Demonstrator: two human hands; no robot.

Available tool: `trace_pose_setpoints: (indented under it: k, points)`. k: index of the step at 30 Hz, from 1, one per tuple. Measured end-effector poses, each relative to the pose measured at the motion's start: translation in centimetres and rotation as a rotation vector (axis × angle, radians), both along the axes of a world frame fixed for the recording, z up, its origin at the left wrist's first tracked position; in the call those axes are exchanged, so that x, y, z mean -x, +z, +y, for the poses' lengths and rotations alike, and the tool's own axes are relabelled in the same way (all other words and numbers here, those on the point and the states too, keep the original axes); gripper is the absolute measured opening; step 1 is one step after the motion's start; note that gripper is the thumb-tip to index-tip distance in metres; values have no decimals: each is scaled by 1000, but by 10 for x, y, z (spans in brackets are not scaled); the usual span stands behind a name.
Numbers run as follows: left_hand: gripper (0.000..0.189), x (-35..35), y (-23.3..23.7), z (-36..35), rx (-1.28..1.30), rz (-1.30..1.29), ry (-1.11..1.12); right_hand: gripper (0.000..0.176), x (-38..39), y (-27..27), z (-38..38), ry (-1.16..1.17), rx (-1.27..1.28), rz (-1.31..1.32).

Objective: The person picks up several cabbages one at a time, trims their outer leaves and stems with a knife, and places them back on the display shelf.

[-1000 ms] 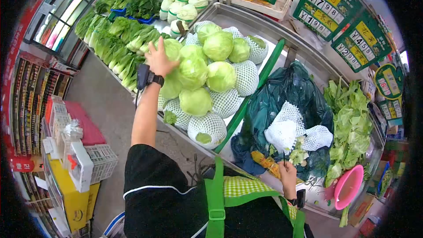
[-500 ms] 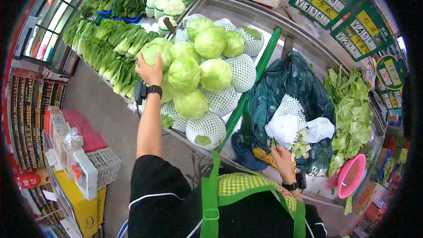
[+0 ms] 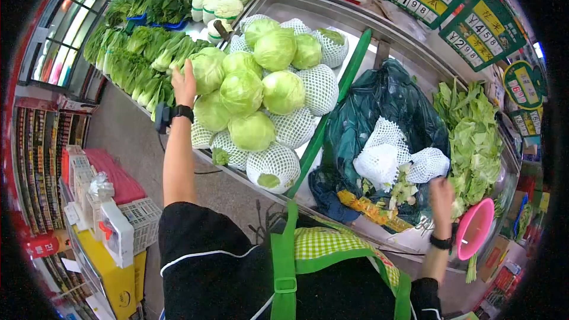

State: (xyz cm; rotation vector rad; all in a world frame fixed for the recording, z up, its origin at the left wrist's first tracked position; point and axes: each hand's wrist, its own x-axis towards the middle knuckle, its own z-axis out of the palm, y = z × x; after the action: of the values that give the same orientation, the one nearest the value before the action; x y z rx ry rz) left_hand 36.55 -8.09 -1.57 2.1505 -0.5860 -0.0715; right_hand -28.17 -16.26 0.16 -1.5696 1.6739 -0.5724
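My left hand (image 3: 184, 85) is open, its fingers stretched along the left side of a pale green cabbage (image 3: 207, 73). This cabbage sits at the left edge of a heap of cabbages (image 3: 241, 93); several lower ones are wrapped in white foam nets (image 3: 274, 168). My right hand (image 3: 441, 202), slightly blurred, is raised with fingers extended and nothing visible in it. It is beside loose white foam nets (image 3: 379, 163) and cut leaf scraps (image 3: 403, 191), which lie on a dark green plastic bag (image 3: 388, 104). A yellow wrapper (image 3: 367, 207) lies at the bag's front.
A long green divider (image 3: 338, 106) separates the cabbages from the bag. Leafy lettuce (image 3: 471, 130) and a pink basin (image 3: 475, 229) are on the right. Bundled greens (image 3: 139, 59) lie at far left. Green price signs (image 3: 486, 29) hang at upper right. Crates (image 3: 142, 216) stand lower left.
My left hand has slid from the top of the cabbage to its left side. My right hand has moved right, away from the scraps; the thin dark item at its fingers no longer shows there.
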Motion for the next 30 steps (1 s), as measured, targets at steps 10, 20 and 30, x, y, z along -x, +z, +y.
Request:
trace_pose_setpoints:
  k: [10,20,30]
  points:
    - [51,87,92,-161,182,-381,-500,21,-75,114,-162,80,143,-154]
    - [34,154,-52,-315,-291,-167,-664,40,-281,-112,-190,152,-267,-557]
    - [84,167,-82,-333,-1074,-105,-844,52,-344,-189,-252,-235,-875,-922]
